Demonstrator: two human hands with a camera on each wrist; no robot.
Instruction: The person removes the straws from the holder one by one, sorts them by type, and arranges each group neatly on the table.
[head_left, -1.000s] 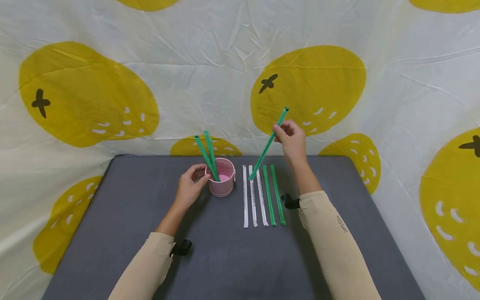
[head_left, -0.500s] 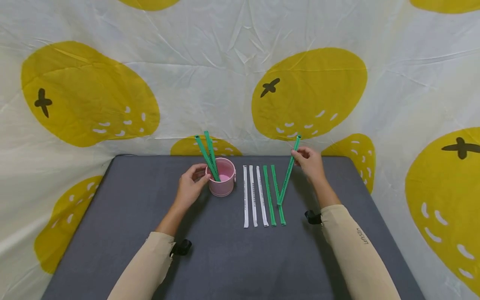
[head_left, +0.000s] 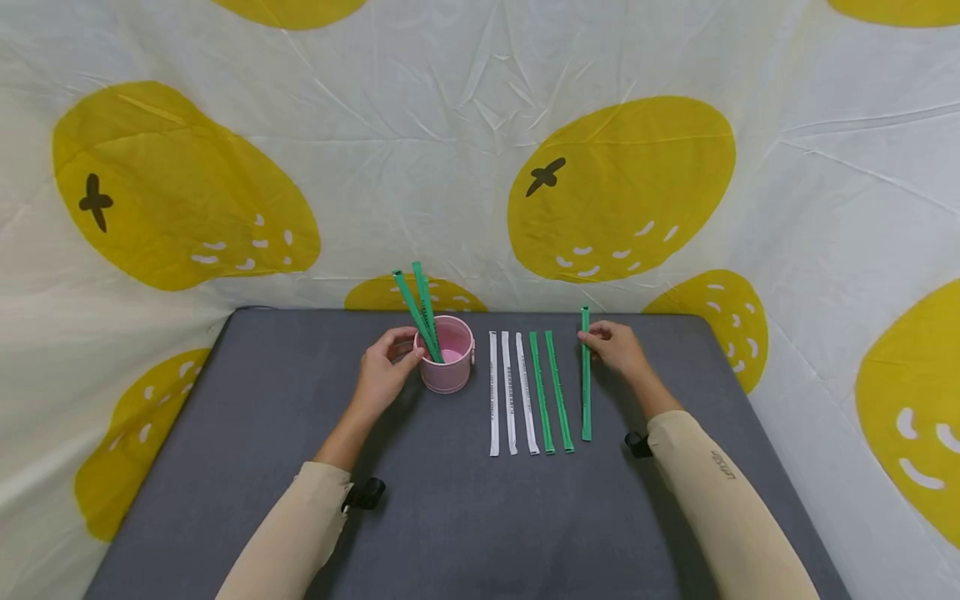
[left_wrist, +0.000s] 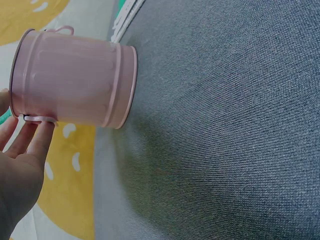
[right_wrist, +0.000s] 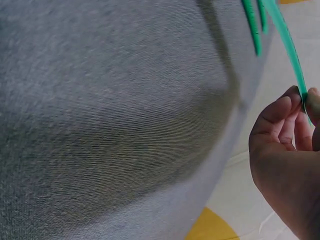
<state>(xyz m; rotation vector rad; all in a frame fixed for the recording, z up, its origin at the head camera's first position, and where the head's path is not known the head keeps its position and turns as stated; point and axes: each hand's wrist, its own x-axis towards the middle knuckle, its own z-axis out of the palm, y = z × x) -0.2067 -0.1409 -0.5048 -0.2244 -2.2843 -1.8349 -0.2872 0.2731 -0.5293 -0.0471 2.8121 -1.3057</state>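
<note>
At the left, the left hand (head_left: 381, 371) grasps the side of a pink bucket (head_left: 446, 377), thumb by the rim and fingers at the small handle (left_wrist: 41, 119), probably to steady it as it stands upright on the table (head_left: 450, 525). Inside, two green sticks (head_left: 431, 327) lean together toward the left; too tall for the bucket, they poke well above its rim. To the right, three white sticks (head_left: 510, 396) lie side by side, then a green pair (head_left: 542, 392) just beside them, each apart from the next; that spacing, sorted by colour, likely makes them easy to pick up singly. Farthest right is another green stick (head_left: 587, 387), nearly parallel to the row, pinched near its far end between thumb and fingertips of the right hand (head_left: 617, 346). This grip seems meant to leave the rest of its length free. The pinched end is raised; whether the near end touches the table, I cannot tell.
</note>
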